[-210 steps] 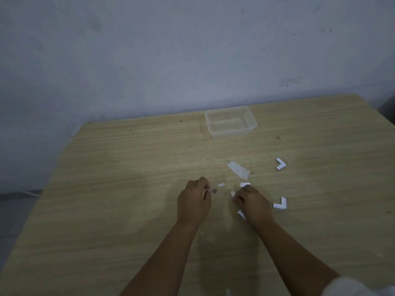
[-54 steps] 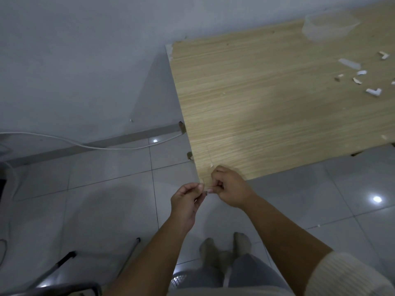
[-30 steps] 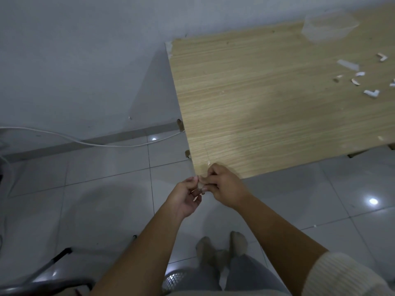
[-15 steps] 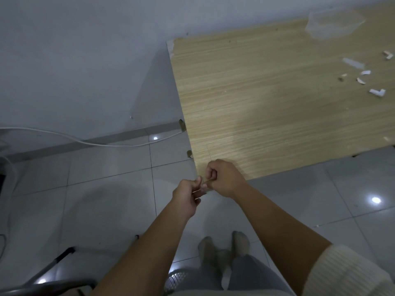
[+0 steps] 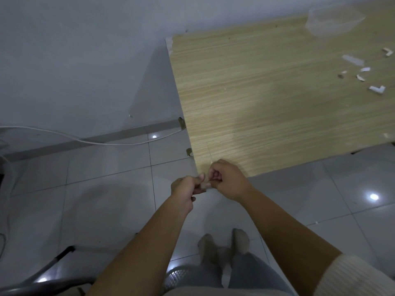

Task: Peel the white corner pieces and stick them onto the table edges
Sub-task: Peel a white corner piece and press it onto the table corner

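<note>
White L-shaped corner pieces [image 5: 377, 89] lie far right on the light wooden table [image 5: 267, 99]; at its near-left corner, left hand [image 5: 185, 189] and right hand [image 5: 226, 180] pinch something small with curled fingers, unidentifiable.

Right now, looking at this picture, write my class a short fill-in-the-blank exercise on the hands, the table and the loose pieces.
1. Both hands, left hand and right hand, meet at the wooden table's near ____ corner.
2. The clear plastic container stands near the table's ____ edge.
3. A white L-shaped corner piece lies ____ the tabletop.
4. A white cable runs across the tiled ____.

Missing words: left; far; on; floor
</note>
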